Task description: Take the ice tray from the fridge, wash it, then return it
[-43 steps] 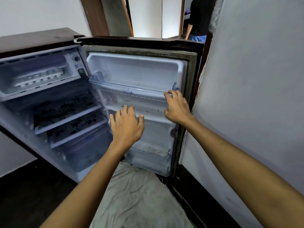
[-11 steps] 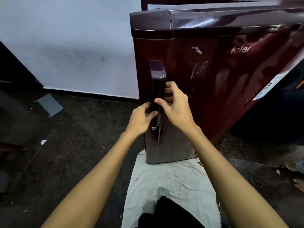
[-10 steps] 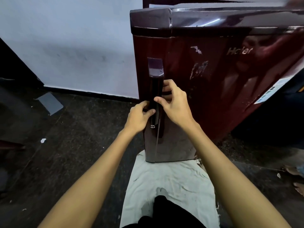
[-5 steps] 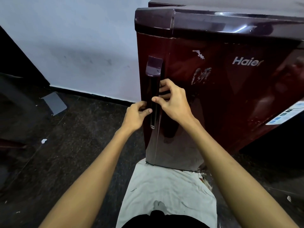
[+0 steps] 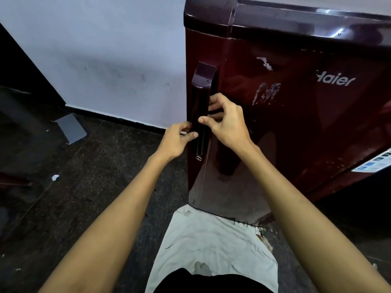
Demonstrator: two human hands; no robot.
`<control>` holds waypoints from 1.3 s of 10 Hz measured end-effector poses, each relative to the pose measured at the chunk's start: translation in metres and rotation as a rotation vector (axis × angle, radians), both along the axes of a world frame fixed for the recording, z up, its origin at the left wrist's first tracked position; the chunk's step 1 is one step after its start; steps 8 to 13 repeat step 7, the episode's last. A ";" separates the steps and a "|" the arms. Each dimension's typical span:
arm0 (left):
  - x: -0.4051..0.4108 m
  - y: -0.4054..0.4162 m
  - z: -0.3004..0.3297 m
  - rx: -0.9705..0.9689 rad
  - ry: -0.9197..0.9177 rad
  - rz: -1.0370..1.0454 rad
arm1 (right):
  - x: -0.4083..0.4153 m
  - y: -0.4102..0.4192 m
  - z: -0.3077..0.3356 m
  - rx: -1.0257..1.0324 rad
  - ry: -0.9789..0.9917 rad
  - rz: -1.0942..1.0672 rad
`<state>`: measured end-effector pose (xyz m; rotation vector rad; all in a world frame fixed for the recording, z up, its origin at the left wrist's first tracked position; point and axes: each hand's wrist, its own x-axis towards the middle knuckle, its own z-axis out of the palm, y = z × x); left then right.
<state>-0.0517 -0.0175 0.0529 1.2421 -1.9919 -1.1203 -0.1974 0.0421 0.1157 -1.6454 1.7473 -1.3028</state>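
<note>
A small dark-red fridge [image 5: 296,127] stands before me with its door shut. A long vertical door handle [image 5: 201,106] runs down the door's left edge. My left hand [image 5: 177,140] grips the handle from the left, thumb across its front. My right hand [image 5: 226,121] grips it from the right, a little higher, fingers hooked behind it. The ice tray is not in sight.
A pale cloth [image 5: 211,246] lies on the dark speckled floor [image 5: 84,197] at the fridge's foot. A white wall [image 5: 105,60] with a black skirting runs behind on the left. A grey flat sheet [image 5: 70,127] lies on the floor near it.
Several seconds ago the fridge door stood open with both hands on its inner shelves. Now it is shut and both hands hold the outer handle; in the last second the view has only drawn closer.
</note>
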 end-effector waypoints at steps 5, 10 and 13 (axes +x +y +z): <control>0.000 0.017 -0.019 0.003 0.043 0.079 | 0.009 0.011 -0.022 0.006 -0.058 -0.013; 0.019 0.035 -0.051 0.128 -0.126 0.081 | 0.020 0.041 -0.066 0.179 -0.119 -0.102; 0.019 0.035 -0.051 0.128 -0.126 0.081 | 0.020 0.041 -0.066 0.179 -0.119 -0.102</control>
